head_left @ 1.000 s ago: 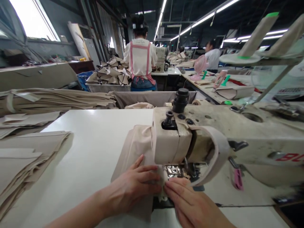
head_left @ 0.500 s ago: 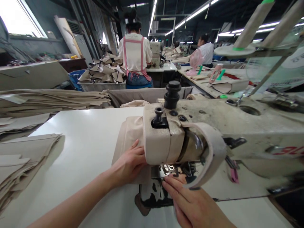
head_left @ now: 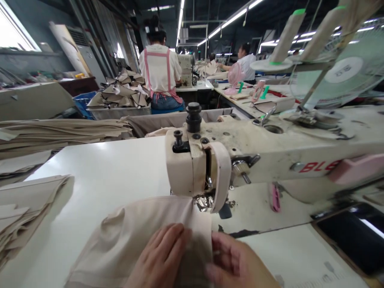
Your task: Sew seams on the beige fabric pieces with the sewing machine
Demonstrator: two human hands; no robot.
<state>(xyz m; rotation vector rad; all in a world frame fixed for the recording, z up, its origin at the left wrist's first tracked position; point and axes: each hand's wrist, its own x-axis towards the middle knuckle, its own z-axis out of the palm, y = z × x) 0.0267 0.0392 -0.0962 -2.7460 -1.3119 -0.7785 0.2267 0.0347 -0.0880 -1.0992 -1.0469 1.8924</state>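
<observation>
A beige fabric piece point(head_left: 132, 236) lies on the white table point(head_left: 99, 180), its far edge under the presser foot point(head_left: 204, 202) of a cream sewing machine point(head_left: 255, 152). My left hand point(head_left: 160, 260) rests flat on the fabric with fingers stretched out toward the foot. My right hand point(head_left: 240, 264) is beside it on the fabric's right edge, blurred by motion, fingers lying low near the seam. Both hands sit close together at the bottom of the view.
Stacks of beige cut pieces point(head_left: 21, 212) lie at the left edge, with more piles point(head_left: 60, 132) behind. A person in a pink apron point(head_left: 160, 76) works ahead, back turned; another person point(head_left: 246, 64) sits farther right. Thread cones point(head_left: 285, 36) and a fan point(head_left: 345, 72) stand above the machine.
The fabric has been pulled out from behind the machine head toward me and now spreads in front of the foot. Both hands drew back to the near table edge. The view shifted left.
</observation>
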